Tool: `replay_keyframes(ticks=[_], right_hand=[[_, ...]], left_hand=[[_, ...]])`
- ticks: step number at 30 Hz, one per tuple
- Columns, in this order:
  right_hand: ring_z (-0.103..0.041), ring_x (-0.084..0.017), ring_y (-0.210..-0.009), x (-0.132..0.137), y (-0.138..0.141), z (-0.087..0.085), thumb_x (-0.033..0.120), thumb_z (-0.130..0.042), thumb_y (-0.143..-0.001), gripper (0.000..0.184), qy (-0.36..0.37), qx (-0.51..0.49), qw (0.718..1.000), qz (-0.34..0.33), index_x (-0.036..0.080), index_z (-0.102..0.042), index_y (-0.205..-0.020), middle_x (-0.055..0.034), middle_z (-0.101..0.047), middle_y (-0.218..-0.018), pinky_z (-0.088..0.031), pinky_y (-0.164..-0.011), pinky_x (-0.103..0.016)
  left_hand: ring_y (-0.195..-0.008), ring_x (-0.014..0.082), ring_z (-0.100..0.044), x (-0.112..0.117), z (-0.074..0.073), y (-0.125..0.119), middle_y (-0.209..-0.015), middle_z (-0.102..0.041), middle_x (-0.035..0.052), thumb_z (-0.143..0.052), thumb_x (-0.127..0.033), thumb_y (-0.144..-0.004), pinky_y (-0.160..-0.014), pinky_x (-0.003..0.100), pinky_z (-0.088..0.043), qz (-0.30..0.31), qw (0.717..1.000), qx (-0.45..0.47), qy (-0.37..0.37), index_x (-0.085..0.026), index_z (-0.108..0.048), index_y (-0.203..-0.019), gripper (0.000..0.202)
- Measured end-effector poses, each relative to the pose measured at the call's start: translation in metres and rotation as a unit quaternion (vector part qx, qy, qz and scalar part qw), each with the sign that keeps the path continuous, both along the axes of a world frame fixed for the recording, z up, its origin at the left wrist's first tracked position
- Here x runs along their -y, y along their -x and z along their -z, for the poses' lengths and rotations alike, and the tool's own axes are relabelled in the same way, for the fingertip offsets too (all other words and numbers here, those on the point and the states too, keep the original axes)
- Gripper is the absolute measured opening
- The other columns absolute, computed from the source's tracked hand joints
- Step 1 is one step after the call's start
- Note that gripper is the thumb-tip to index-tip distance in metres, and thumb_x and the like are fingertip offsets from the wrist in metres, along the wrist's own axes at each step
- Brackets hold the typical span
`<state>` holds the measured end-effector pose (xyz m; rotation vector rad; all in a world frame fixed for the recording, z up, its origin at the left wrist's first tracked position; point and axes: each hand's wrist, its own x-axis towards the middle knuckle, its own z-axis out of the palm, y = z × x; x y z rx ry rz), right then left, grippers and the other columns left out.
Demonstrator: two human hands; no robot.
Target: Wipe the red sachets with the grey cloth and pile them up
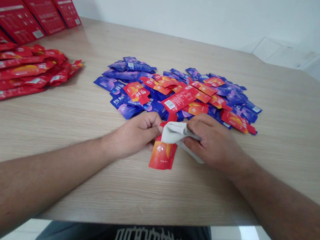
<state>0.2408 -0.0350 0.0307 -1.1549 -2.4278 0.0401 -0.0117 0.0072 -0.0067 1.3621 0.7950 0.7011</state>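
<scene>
Head view: my left grip (139, 133) pinches the upper left edge of a red packet (162, 158), while my right grip (216, 142) is closed on a bunched pale cloth (172, 132) that covers part of the packet's front. I have the packet between my hands, on the near side of a blue-and-red pile (136, 76), though I cannot tell whether it touches the wooden surface (98, 197). Off to my left, a red stack (20, 70) lies just before red boxes (14, 17).
</scene>
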Motion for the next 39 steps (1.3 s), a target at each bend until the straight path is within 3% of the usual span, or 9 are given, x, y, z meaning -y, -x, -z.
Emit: replay_keyframes(ticks=[3,8,14,20,23,31,37,39], right_hand=[[-0.066,-0.026,-0.096,0.0,0.001,0.0,0.033,-0.066,-0.101,0.016,-0.001,-0.009,1.0,0.011,0.018,-0.067,-0.105,-0.0111,-0.069,-0.105,-0.054,-0.083,-0.038],[-0.066,-0.025,-0.095,0.007,0.006,-0.001,0.024,-0.063,-0.1,0.01,0.007,0.009,0.996,-0.09,0.019,-0.069,-0.106,-0.009,-0.07,-0.103,-0.055,-0.081,-0.037],[-0.067,-0.027,-0.1,0.007,0.005,0.0,0.031,-0.065,-0.101,0.016,0.001,0.002,1.0,-0.008,0.018,-0.07,-0.11,-0.0122,-0.07,-0.109,-0.057,-0.087,-0.04],[-0.068,-0.024,-0.099,0.02,0.014,-0.002,0.019,-0.062,-0.1,0.025,0.033,0.03,0.988,-0.147,0.02,-0.073,-0.122,-0.0094,-0.073,-0.111,-0.056,-0.085,-0.039],[-0.068,-0.024,-0.098,0.022,0.014,-0.008,0.018,-0.063,-0.099,0.028,0.046,0.072,0.98,-0.178,0.023,-0.074,-0.123,-0.009,-0.074,-0.113,-0.056,-0.085,-0.038],[-0.066,-0.025,-0.094,0.012,0.007,-0.004,0.021,-0.064,-0.098,0.02,-0.002,0.046,0.998,-0.045,0.018,-0.075,-0.114,-0.0106,-0.072,-0.105,-0.054,-0.081,-0.04],[-0.067,-0.024,-0.1,0.023,0.014,-0.006,0.02,-0.061,-0.1,0.026,0.046,0.086,0.98,-0.171,0.025,-0.073,-0.123,-0.0082,-0.074,-0.113,-0.055,-0.087,-0.039],[-0.068,-0.024,-0.099,0.022,0.012,-0.009,0.02,-0.062,-0.1,0.024,0.052,0.1,0.979,-0.172,0.025,-0.074,-0.12,-0.0077,-0.074,-0.112,-0.055,-0.086,-0.039]], left_hand=[[-0.062,0.0111,-0.056,0.001,0.0,0.0,-0.075,-0.06,-0.0015,-0.071,-0.04,-0.094,-0.057,0.022,-0.049,-0.004,1.0,0.002,0.006,-0.02,-0.054,-0.087,0.027],[-0.06,0.0101,-0.054,0.002,-0.002,0.0,-0.073,-0.059,-0.002,-0.071,-0.037,-0.094,-0.054,0.021,-0.046,-0.01,1.0,0.01,0.006,-0.019,-0.054,-0.087,0.026],[-0.058,0.0096,-0.056,0.004,-0.006,-0.002,-0.073,-0.059,-0.0028,-0.074,-0.041,-0.093,-0.052,0.02,-0.046,-0.02,0.999,0.022,0.034,-0.019,-0.054,-0.087,0.03],[-0.054,0.0077,-0.051,0.006,-0.008,-0.003,-0.07,-0.059,-0.0033,-0.074,-0.033,-0.092,-0.049,0.018,-0.042,-0.043,0.998,0.037,0.035,-0.018,-0.056,-0.086,0.024],[-0.057,0.0083,-0.053,0.007,-0.008,-0.003,-0.072,-0.06,-0.0028,-0.074,-0.034,-0.092,-0.051,0.019,-0.044,-0.042,0.998,0.042,0.037,-0.018,-0.056,-0.086,0.025],[-0.056,0.0088,-0.053,0.008,-0.009,-0.005,-0.071,-0.06,-0.0031,-0.073,-0.034,-0.092,-0.05,0.019,-0.043,-0.064,0.996,0.038,0.048,-0.019,-0.054,-0.086,0.024],[-0.053,0.007,-0.049,0.008,-0.009,-0.005,-0.069,-0.057,-0.0043,-0.073,-0.03,-0.091,-0.048,0.017,-0.04,-0.073,0.995,0.048,0.051,-0.019,-0.054,-0.085,0.023],[-0.055,0.0081,-0.052,0.009,-0.01,-0.005,-0.071,-0.059,-0.0036,-0.074,-0.031,-0.09,-0.049,0.018,-0.044,-0.074,0.994,0.049,0.058,-0.019,-0.054,-0.086,0.023]])
